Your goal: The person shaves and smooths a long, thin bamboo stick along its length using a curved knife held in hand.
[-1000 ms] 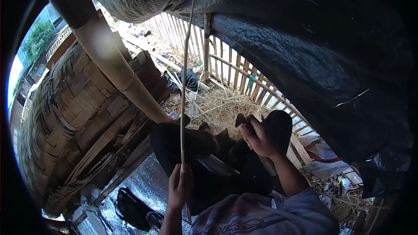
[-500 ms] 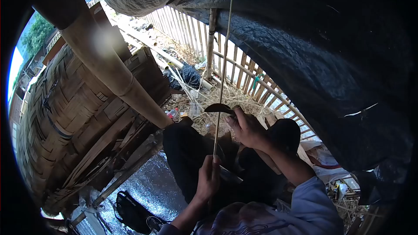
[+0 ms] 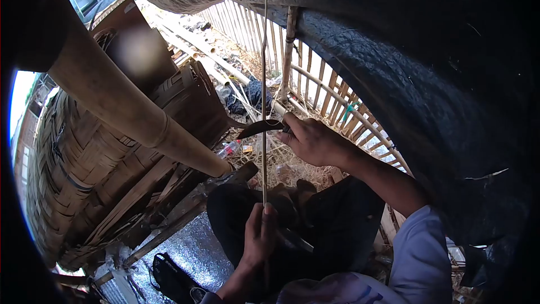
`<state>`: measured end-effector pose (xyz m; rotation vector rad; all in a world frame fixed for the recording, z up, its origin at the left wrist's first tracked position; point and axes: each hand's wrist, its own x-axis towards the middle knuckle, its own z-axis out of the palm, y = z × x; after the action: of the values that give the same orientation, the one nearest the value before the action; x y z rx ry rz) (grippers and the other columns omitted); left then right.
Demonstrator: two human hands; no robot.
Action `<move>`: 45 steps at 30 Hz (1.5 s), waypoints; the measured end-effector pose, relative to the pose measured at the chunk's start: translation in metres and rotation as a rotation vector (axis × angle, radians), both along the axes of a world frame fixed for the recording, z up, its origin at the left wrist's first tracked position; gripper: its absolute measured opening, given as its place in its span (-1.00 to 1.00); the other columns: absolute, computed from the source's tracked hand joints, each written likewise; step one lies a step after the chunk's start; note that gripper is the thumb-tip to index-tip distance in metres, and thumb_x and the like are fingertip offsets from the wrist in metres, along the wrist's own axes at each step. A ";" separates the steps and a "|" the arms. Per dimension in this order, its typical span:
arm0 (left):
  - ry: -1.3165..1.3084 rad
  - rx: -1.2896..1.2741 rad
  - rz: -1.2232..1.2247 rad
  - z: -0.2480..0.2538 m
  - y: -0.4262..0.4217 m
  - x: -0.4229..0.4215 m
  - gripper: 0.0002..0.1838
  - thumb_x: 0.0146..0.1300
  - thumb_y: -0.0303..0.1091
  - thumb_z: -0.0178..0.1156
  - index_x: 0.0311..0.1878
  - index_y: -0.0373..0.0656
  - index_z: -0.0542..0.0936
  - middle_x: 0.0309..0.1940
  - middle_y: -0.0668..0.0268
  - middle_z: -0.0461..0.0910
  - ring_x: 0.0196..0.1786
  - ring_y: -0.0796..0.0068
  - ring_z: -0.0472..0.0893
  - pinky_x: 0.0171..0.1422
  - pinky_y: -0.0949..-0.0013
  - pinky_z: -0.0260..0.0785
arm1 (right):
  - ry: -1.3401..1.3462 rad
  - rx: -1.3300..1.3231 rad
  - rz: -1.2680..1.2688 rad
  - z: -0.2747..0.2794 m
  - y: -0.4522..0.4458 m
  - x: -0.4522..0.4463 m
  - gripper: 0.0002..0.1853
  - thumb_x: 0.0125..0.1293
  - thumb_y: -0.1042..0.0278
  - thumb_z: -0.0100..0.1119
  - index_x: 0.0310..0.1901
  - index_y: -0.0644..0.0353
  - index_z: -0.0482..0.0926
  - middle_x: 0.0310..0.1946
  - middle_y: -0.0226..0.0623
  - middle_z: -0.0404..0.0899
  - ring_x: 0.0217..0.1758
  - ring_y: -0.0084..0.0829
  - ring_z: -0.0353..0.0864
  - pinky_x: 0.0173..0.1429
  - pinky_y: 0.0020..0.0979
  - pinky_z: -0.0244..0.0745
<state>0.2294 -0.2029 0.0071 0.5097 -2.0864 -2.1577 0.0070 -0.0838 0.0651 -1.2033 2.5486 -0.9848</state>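
A long thin strip [image 3: 264, 67], like split bamboo, runs nearly upright from the top of the view down to the lap. My left hand [image 3: 259, 233] pinches it near its lower end, thumb up. Above and to the right, my right hand [image 3: 309, 138] is closed round the handle of a knife. The knife's dark curved blade [image 3: 260, 128] points left and crosses the strip, a thin curl showing by the fingers. Most of the handle is hidden in the fist. Another blade [image 3: 295, 240] lies across the dark-clothed lap.
A thick bamboo pole [image 3: 135, 110] slants past a large woven basket [image 3: 90, 174] on the left. Dark sheeting [image 3: 416, 79] hangs at the right beside a slatted fence [image 3: 332, 93]. A black bag [image 3: 171, 277] lies on a shiny silver sheet [image 3: 208, 247]. Straw [image 3: 287, 163] covers the ground ahead.
My right hand moved from beside the right knee up and left, bringing the blade across the strip, then a little higher. My left hand still holds the strip. The view has shifted.
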 end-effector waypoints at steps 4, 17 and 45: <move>-0.109 0.179 -0.023 -0.005 0.002 0.002 -0.66 0.59 -0.07 -0.09 -0.20 -0.14 0.44 -0.50 0.53 0.33 -0.47 0.80 0.28 -0.41 0.60 0.17 | -0.076 0.038 -0.221 -0.018 -0.016 -0.051 -0.61 0.52 0.05 -0.02 -0.01 0.28 0.42 -0.43 0.13 0.60 -0.30 0.12 0.65 -0.18 -0.01 0.46; -0.254 0.215 -0.092 -0.010 -0.009 0.033 -0.63 0.58 -0.03 -0.08 -0.20 -0.14 0.43 -0.51 0.54 0.32 -0.50 0.80 0.27 -0.45 0.60 0.16 | -0.268 0.240 -0.231 -0.039 -0.009 -0.098 -0.44 0.50 -0.09 -0.05 0.13 0.38 0.40 -0.21 0.32 0.62 -0.05 0.23 0.63 0.09 0.09 0.49; 0.015 0.626 -0.072 0.018 -0.050 -0.062 -0.74 0.56 -0.18 -0.07 0.03 -0.15 0.47 -0.58 0.56 0.14 -0.64 0.76 0.15 -0.60 0.61 -0.01 | -0.082 0.044 -0.118 -0.009 0.010 -0.018 -0.43 0.36 -0.15 0.21 0.18 0.17 0.55 -0.31 -0.12 0.72 -0.19 -0.18 0.74 -0.05 -0.22 0.58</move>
<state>0.1676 -0.2528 0.0250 0.4616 -1.3991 -2.8316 -0.0113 -0.0743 0.0561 -0.9895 2.5876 -0.9750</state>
